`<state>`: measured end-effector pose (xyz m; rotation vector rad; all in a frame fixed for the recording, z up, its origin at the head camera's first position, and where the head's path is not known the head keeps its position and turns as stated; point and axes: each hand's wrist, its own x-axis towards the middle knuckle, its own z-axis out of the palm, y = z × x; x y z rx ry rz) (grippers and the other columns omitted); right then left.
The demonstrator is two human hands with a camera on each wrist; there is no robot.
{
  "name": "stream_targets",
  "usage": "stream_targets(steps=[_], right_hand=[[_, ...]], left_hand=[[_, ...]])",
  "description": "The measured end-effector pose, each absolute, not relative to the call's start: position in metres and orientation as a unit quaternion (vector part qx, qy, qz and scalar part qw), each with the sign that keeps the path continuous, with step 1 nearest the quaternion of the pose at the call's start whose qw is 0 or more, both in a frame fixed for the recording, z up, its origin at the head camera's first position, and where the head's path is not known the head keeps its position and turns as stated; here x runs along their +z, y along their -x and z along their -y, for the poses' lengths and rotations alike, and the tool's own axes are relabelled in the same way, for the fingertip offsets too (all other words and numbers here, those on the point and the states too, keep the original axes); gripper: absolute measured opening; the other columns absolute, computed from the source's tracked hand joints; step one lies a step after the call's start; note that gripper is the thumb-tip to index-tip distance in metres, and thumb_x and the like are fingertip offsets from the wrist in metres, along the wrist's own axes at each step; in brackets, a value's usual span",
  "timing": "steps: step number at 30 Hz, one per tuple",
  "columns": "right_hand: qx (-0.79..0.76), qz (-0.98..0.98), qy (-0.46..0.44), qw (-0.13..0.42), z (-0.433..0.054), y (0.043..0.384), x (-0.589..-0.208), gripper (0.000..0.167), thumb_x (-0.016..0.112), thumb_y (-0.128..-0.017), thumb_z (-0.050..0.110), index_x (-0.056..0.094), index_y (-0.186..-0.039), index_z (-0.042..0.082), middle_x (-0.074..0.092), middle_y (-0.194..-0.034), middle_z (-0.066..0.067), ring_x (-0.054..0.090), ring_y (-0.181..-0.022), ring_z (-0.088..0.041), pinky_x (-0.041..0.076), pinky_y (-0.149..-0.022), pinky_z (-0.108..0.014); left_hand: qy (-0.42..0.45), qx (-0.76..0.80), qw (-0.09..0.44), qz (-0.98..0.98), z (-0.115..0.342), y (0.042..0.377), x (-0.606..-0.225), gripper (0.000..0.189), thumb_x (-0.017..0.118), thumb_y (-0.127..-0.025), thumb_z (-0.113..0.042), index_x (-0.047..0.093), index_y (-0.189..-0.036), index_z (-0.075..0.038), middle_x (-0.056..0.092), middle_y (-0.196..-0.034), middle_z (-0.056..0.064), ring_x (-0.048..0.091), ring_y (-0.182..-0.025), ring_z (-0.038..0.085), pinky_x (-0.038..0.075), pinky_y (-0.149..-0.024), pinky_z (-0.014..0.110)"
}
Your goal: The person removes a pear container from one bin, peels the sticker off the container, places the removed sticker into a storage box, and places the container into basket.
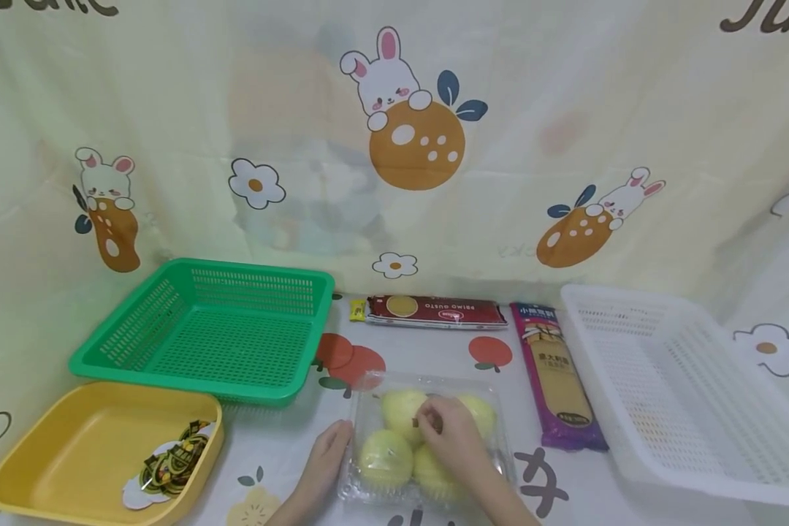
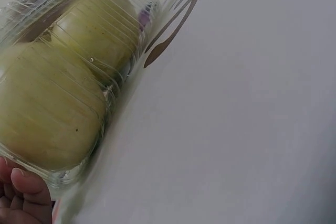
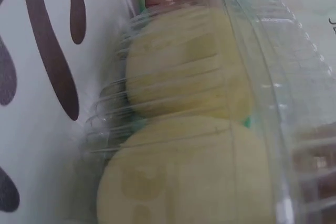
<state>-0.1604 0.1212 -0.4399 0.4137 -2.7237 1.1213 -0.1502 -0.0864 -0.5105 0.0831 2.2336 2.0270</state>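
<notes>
Dark red packet (image 1: 437, 313): "PRIMO GUSTO", upside down to the viewer. Purple-ended packet (image 1: 560, 383): Chinese characters, "意大利" legible. Backdrop cloth (image 1: 289, 80): cropped "Ju", upper right.

The tabletop (image 1: 427, 351) carries, left of the right hand (image 1: 456, 435), green basket (image 1: 230, 354) and yellow tub (image 1: 79, 453); under this hand, clamshell (image 1: 368, 409); beyond, red packet (image 1: 437, 312); rightward, pasta packet (image 1: 557, 376), white basket (image 1: 690, 387).

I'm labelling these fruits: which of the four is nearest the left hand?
The front-left fruit in the clear container, beside the left hand; the back-left fruit, back-right fruit and front-right fruit lie farther off.
</notes>
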Motion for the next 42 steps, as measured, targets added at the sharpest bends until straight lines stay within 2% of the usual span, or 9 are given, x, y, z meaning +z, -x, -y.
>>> stream_targets(steps=[4,9,13,21,24,29,34,37,42], right_hand=[[0.393,0.906,-0.140,0.068,-0.1231,0.1606,-0.4393,0.013,0.068,-0.078,0.016,0.057,-0.073,0.016,0.047,-0.067,0.010,0.044,-0.065,-0.009,0.041,-0.060,-0.025],[0.397,0.905,-0.147,0.037,-0.1260,0.1607,-0.4398,0.028,0.075,-0.069,0.031,0.052,-0.072,0.015,0.044,-0.067,0.008,0.041,-0.068,-0.012,0.039,-0.061,-0.026],[0.396,0.906,-0.142,0.050,-0.1257,0.1599,-0.4420,0.022,0.073,-0.073,0.023,0.052,-0.071,0.016,0.043,-0.065,0.009,0.040,-0.067,-0.011,0.039,-0.059,-0.025],[0.356,0.900,-0.191,0.163,-0.1219,0.1581,-0.4440,0.024,0.071,-0.069,0.002,0.052,-0.067,0.016,0.040,-0.061,0.015,0.039,-0.061,-0.007,0.038,-0.058,-0.023],[0.338,0.903,-0.193,0.182,-0.1206,0.1577,-0.4421,0.023,0.069,-0.068,-0.002,0.053,-0.067,0.015,0.042,-0.061,0.015,0.040,-0.060,-0.005,0.039,-0.056,-0.022],[0.349,0.913,-0.158,0.141,-0.1207,0.1580,-0.4409,0.016,0.068,-0.074,0.004,0.056,-0.071,0.015,0.044,-0.063,0.013,0.042,-0.062,-0.007,0.041,-0.057,-0.022],[0.380,0.908,-0.153,0.093,-0.1228,0.1585,-0.4435,0.021,0.076,-0.069,0.017,0.056,-0.074,0.017,0.044,-0.065,0.012,0.042,-0.066,-0.009,0.041,-0.060,-0.024],[0.372,0.903,-0.175,0.126,-0.1220,0.1572,-0.4438,0.018,0.076,-0.068,0.011,0.059,-0.071,0.016,0.047,-0.066,0.013,0.042,-0.066,-0.009,0.040,-0.060,-0.023],[0.300,0.892,-0.238,0.240,-0.1171,0.1534,-0.4437,0.019,0.074,-0.066,0.001,0.059,-0.066,0.012,0.051,-0.071,0.008,0.047,-0.068,-0.009,0.044,-0.061,-0.022]], left_hand=[[-0.029,0.673,0.060,-0.737,0.0858,0.1510,-0.5091,0.035,0.034,-0.098,-0.029,0.050,-0.086,-0.001,0.047,-0.080,0.004,0.044,-0.080,0.018,0.038,-0.076,0.033],[-0.031,0.672,0.058,-0.737,0.0852,0.1507,-0.5096,0.037,0.034,-0.098,-0.031,0.051,-0.088,0.000,0.048,-0.080,0.004,0.044,-0.081,0.019,0.039,-0.076,0.033],[-0.031,0.675,0.062,-0.734,0.0853,0.1508,-0.5115,0.036,0.033,-0.098,-0.030,0.052,-0.089,0.000,0.049,-0.081,0.004,0.045,-0.081,0.019,0.039,-0.077,0.032],[-0.032,0.678,0.065,-0.732,0.0857,0.1509,-0.5122,0.034,0.033,-0.098,-0.028,0.052,-0.089,-0.001,0.050,-0.082,0.004,0.045,-0.082,0.018,0.039,-0.077,0.033],[-0.030,0.677,0.061,-0.733,0.0852,0.1510,-0.5115,0.035,0.034,-0.098,-0.029,0.052,-0.088,0.000,0.050,-0.081,0.004,0.046,-0.081,0.018,0.039,-0.077,0.032],[-0.032,0.676,0.054,-0.734,0.0855,0.1503,-0.5105,0.037,0.035,-0.097,-0.031,0.052,-0.088,0.000,0.049,-0.080,0.004,0.045,-0.079,0.017,0.040,-0.075,0.030],[-0.033,0.676,0.055,-0.734,0.0858,0.1491,-0.5091,0.038,0.034,-0.098,-0.031,0.052,-0.089,0.000,0.049,-0.081,0.004,0.045,-0.080,0.017,0.040,-0.075,0.031],[-0.032,0.676,0.055,-0.734,0.0859,0.1491,-0.5095,0.037,0.034,-0.098,-0.030,0.052,-0.090,0.000,0.050,-0.082,0.003,0.045,-0.080,0.017,0.040,-0.076,0.031],[-0.030,0.674,0.062,-0.736,0.0864,0.1497,-0.5098,0.037,0.034,-0.098,-0.032,0.052,-0.091,0.000,0.050,-0.083,0.004,0.045,-0.082,0.019,0.039,-0.077,0.033]])
